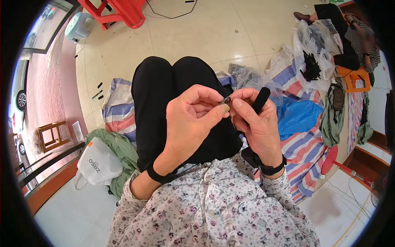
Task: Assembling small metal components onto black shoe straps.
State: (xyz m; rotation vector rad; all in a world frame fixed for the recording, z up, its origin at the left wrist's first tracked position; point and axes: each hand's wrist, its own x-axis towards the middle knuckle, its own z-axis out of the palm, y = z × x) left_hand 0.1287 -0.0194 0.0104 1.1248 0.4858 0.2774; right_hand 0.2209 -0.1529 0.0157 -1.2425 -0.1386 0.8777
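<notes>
Above my lap, both hands meet fingertip to fingertip. My left hand point(189, 123) is closed, pinching a small shiny dark piece point(225, 100) between thumb and forefinger. It is too small to make out its kind. My right hand point(257, 123) is closed too, its thumb and forefinger at the right side of that piece. A short black strip with a rounded end point(261, 100) sticks up between this hand's fingers, its lower part hidden behind them. Black-trousered knees point(154, 86) lie beneath the hands.
Striped sheeting point(302, 152) with a blue plastic bag point(298, 119) lies at my right. Farther off, a clear bag holds black pieces point(310, 68) near a seated person point(364, 41). A white bag point(98, 162) stands at left; red stools point(119, 12) are ahead.
</notes>
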